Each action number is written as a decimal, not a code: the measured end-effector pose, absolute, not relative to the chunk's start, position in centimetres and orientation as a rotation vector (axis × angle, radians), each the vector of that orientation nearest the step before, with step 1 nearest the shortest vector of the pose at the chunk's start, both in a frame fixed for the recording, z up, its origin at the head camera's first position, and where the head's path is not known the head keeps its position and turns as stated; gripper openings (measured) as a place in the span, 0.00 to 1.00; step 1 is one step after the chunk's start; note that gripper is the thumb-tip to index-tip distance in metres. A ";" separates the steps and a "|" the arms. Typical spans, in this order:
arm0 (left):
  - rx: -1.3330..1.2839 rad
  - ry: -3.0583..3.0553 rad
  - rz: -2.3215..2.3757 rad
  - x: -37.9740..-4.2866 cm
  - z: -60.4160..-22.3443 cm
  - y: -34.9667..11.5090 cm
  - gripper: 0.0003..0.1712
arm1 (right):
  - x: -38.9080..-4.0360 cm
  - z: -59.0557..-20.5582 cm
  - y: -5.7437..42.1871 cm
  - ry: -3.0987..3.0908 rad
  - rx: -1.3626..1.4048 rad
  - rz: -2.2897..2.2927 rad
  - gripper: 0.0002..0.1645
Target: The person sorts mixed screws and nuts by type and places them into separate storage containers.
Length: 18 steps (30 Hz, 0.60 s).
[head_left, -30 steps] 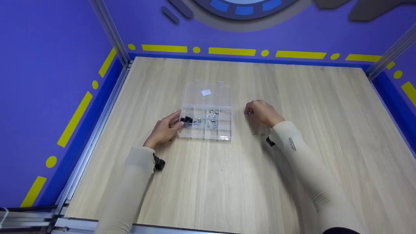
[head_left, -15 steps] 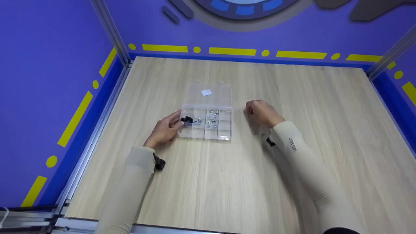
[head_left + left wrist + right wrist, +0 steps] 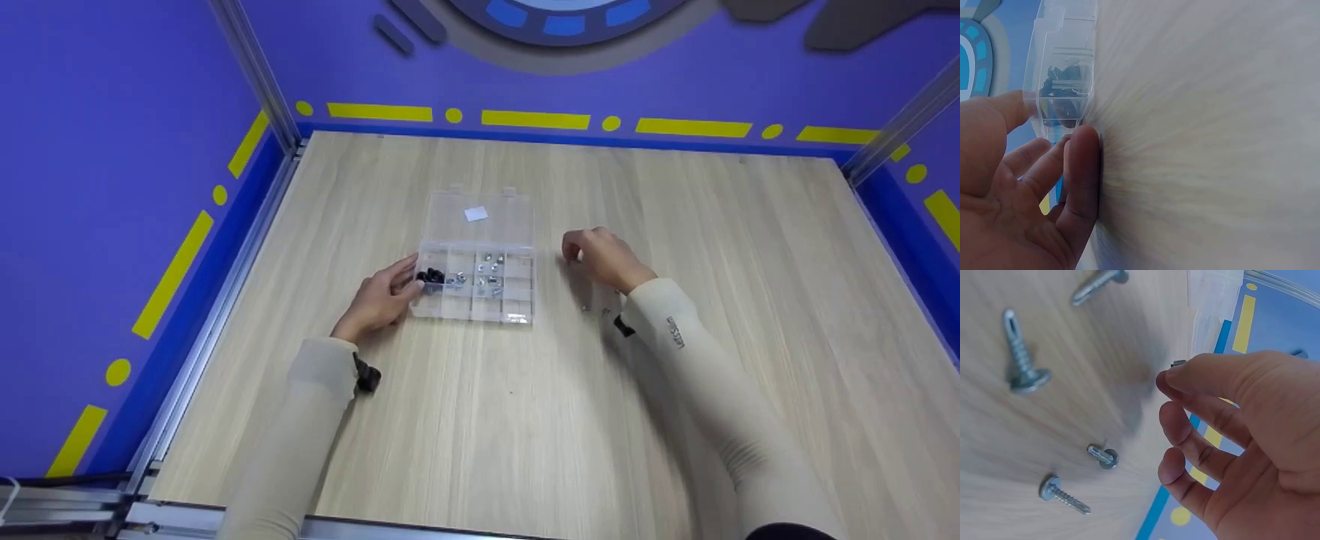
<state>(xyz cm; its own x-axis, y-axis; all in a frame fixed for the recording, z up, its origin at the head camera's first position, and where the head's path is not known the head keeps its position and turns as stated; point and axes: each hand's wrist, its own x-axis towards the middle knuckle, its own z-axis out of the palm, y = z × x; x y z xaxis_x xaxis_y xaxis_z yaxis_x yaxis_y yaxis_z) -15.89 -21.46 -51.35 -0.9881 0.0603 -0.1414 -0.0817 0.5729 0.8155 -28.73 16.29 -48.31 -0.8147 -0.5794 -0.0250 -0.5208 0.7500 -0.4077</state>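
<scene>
My left hand point(image 3: 379, 300) rests against the left side of a clear plastic compartment box point(image 3: 487, 309), thumb on its rim and fingers along the wall. The box's lid point(image 3: 480, 225) lies folded back. Black pieces point(image 3: 431, 277) fill part of a left compartment; small silvery metal pieces point(image 3: 491, 281) lie in the middle ones. To the right of the box, my right hand point(image 3: 604, 259) pinches a small grey metal piece point(image 3: 1178, 363) between thumb and index finger, mostly hidden. Several self-drilling screws point(image 3: 1024, 360) lie on the table beside that hand.
The wood-grain table point(image 3: 487, 450) carries the box near its middle. Blue panels point(image 3: 525, 82) with yellow marks stand behind and at the sides, joined by metal posts point(image 3: 259, 71). A white label point(image 3: 475, 214) is on the lid.
My right hand has shifted very slightly up and to the left with the small metal piece. The left hand and the box stay where they were.
</scene>
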 end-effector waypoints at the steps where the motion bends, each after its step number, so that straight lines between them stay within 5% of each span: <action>1: -0.017 2.645 1.387 -15.9 -51.3 -21.5 0.35 | -28.8 -48.2 16.3 2.794 -0.894 -0.581 0.12; 18: 0.007 2.606 1.411 -15.9 -51.3 -21.6 0.36 | -28.2 -46.4 14.7 2.745 -1.091 -0.619 0.06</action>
<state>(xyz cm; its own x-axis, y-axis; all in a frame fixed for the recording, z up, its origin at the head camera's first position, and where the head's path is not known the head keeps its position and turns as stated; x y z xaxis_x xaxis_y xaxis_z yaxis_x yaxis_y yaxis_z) -15.86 -21.56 -51.33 -0.9842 0.0885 -0.1531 -0.0798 0.5501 0.8313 -28.24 14.72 -46.42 -0.7319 -0.6805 0.0357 -0.6299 0.6557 -0.4163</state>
